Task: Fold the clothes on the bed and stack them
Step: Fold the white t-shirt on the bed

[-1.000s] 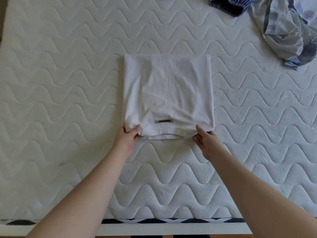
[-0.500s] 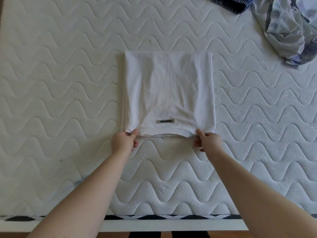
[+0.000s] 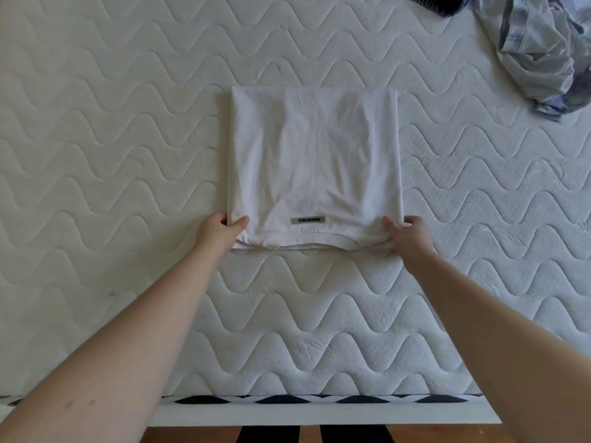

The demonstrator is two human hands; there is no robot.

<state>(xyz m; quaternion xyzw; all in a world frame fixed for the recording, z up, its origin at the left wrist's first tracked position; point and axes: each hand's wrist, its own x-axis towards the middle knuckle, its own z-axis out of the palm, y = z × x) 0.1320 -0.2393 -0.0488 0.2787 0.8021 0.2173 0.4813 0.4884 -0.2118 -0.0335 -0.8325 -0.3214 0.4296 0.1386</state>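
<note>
A white T-shirt, folded into a rectangle, lies flat in the middle of the white quilted mattress, its neckline and a small label toward me. My left hand pinches its near left corner, thumb on top of the cloth. My right hand pinches the near right corner the same way, and the fabric bunches a little under that thumb.
A crumpled light blue-grey garment lies at the far right of the mattress. A dark striped garment pokes in at the top edge. The mattress's near edge has black-and-white trim, with wooden floor below.
Both hands slid outward along the shirt's near edge, from beside the collar to the two near corners, and now pinch them. The shirt itself has stayed put.
</note>
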